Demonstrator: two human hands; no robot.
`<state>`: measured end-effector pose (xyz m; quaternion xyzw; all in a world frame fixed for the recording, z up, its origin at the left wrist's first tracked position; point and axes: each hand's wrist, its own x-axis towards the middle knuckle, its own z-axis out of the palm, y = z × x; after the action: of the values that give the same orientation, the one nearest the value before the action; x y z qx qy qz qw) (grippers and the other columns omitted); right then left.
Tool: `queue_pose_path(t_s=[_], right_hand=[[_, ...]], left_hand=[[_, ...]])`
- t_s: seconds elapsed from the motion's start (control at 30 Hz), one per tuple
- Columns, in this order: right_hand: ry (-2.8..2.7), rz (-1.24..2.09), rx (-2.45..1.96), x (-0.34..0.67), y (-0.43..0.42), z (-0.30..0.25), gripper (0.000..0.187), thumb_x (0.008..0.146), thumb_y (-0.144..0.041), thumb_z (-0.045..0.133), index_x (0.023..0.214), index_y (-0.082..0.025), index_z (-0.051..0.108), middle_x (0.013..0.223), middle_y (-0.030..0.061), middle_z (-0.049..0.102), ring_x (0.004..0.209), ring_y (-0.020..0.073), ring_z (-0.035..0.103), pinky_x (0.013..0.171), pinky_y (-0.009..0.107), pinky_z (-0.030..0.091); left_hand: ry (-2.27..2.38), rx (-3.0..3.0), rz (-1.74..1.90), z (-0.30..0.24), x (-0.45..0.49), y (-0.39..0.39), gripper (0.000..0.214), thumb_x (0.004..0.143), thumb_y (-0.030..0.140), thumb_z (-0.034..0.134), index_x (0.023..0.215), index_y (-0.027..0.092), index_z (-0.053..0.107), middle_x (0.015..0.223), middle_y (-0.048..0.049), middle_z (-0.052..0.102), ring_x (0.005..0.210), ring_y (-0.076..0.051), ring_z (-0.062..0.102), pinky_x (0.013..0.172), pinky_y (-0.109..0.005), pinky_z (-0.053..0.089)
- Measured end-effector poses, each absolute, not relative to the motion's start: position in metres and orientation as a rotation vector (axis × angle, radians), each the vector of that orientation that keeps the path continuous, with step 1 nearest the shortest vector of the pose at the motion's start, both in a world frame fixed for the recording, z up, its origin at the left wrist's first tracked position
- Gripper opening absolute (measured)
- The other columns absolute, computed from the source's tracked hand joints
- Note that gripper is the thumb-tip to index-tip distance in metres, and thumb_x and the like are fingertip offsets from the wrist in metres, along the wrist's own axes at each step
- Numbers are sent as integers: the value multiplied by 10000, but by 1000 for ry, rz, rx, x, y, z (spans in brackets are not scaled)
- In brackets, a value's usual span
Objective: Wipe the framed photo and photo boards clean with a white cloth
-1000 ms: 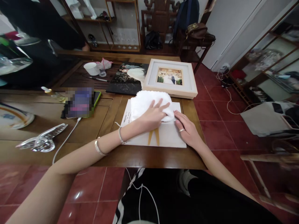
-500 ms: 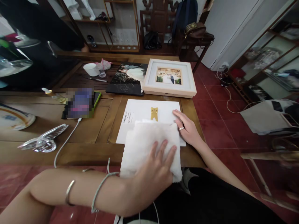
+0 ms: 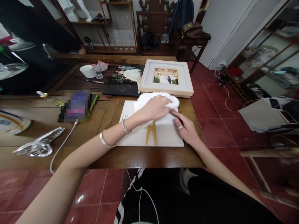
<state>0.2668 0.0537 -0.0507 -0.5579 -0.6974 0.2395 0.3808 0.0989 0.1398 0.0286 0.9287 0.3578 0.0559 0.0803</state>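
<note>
A white towel (image 3: 144, 100) lies bunched over the far part of a flat white board (image 3: 168, 137). My left hand (image 3: 155, 107), fingers curled, is closed on it and presses it down. From under the towel and wrist come two legs of a golden-yellow figure (image 3: 151, 133) on the board; its upper part is hidden. My right hand (image 3: 187, 127), wearing a ring, rests at the board's right edge with its fingers stretched out. Printed text and a barcode at the board's left are partly covered by my left forearm.
Behind the board are a framed picture (image 3: 166, 76) and a dark photo panel (image 3: 123, 81). To the left lie a phone (image 3: 76, 105) on a white cable (image 3: 62, 143), a clear hair claw (image 3: 40, 144), a dropper bottle (image 3: 50, 99) and a white cup (image 3: 87, 71).
My left hand has moved forward with the towel, from the near edge to the board's far part. The towel is now bunched, and the figure's legs show. My right hand stays at the edge.
</note>
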Motion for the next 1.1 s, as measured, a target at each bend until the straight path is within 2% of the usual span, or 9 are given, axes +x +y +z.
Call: queue_pose_path(t_s=[0.13,0.23,0.37,0.47,0.57,0.7,0.8,0.9,1.1], right_hand=[[-1734,630,-1430,266,54,-50,350,959,-365,420,1217,-243,622,1305,67,637,1224,254,579,1052,456,429],[-1760,614,-1413,266,54,-50,344,963,-350,414,1218,-253,623,1278,55,654,1142,256,627,990,447,475],[-1770,604,-1388,266,55,-51,351,959,-344,421,1224,-239,626,1326,69,623,1244,254,565,1061,454,426],[-1747,623,-1400,265,55,-52,365,954,-343,424,1228,-212,627,1343,94,608,1304,236,514,1122,447,368],[-1714,645,-1419,264,54,-51,375,956,-344,413,1235,-212,625,1359,91,595,1316,220,503,1137,443,357],[-1672,673,-1432,263,53,-50,403,962,-366,394,1266,-218,613,1381,72,575,1323,212,495,1145,431,353],[-1669,687,-1445,264,53,-49,438,963,-394,387,1301,-204,591,1402,79,552,1329,220,489,1145,437,354],[-1684,677,-1431,265,53,-49,465,966,-408,382,1339,-195,558,1425,78,523,1339,219,475,1155,438,337],[-1582,722,-1437,266,52,-48,471,963,-411,409,1381,-221,512,1469,40,471,1369,201,433,1168,401,320]], left_hand=[[892,2802,147,29,114,151,276,832,138,418,838,139,695,873,-68,705,822,-194,635,775,-297,472],[922,2832,89,28,113,142,269,818,113,435,883,114,696,930,-117,703,879,-231,641,786,-324,477],[1094,2856,-42,25,96,117,290,780,42,446,920,62,699,963,-185,691,884,-269,658,763,-360,511],[1152,2925,-146,24,87,79,291,786,31,470,936,79,714,1131,-215,659,1030,-306,636,812,-390,524],[1043,3067,-311,24,85,32,261,795,124,563,1003,113,721,1348,-207,554,1204,-352,558,918,-424,501],[851,3064,-190,22,87,5,252,808,230,589,996,138,729,1427,-192,484,1273,-364,504,979,-443,470],[1074,3027,-126,14,93,28,296,847,187,537,1085,142,709,1459,-187,446,1327,-361,445,1020,-476,435],[1254,3021,-127,2,102,58,343,861,141,504,1150,91,682,1478,-224,396,1361,-396,377,1070,-533,369],[981,3126,-49,-5,112,40,283,869,174,533,1067,126,730,1474,-211,403,1365,-415,360,1073,-584,349]])
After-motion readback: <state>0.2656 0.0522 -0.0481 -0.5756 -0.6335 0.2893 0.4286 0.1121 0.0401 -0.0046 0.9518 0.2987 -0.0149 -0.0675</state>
